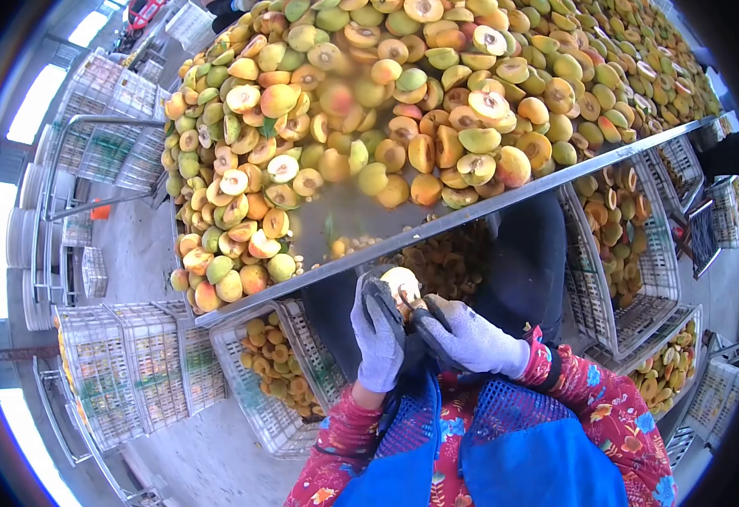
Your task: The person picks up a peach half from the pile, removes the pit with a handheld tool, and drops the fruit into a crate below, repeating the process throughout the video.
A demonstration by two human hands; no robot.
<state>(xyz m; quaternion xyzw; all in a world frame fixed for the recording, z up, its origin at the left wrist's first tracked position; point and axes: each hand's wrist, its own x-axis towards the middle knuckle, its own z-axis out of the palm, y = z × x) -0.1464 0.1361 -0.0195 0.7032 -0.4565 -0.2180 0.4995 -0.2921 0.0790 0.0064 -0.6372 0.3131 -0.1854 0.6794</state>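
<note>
My left hand point(378, 328), in a grey glove with dark fingertips, is closed around a peach half point(401, 282), its pale cut face turned up. My right hand point(464, 335), gloved the same way, is closed with its fingertips right at the fruit's lower edge. Something small and dark curves over the cut face from the right fingertips; I cannot tell what it is. Both hands are in front of my body, just below the metal edge of a table point(462, 226). Heaped on that table are many halved peaches point(479, 139), some with pits showing.
Peach halves fill a white plastic crate point(233, 348) at lower left and another crate point(672, 291) at right. More halves lie below the table edge between my legs. Stacked crates point(146, 359) and a metal rail frame point(74, 127) stand at the left.
</note>
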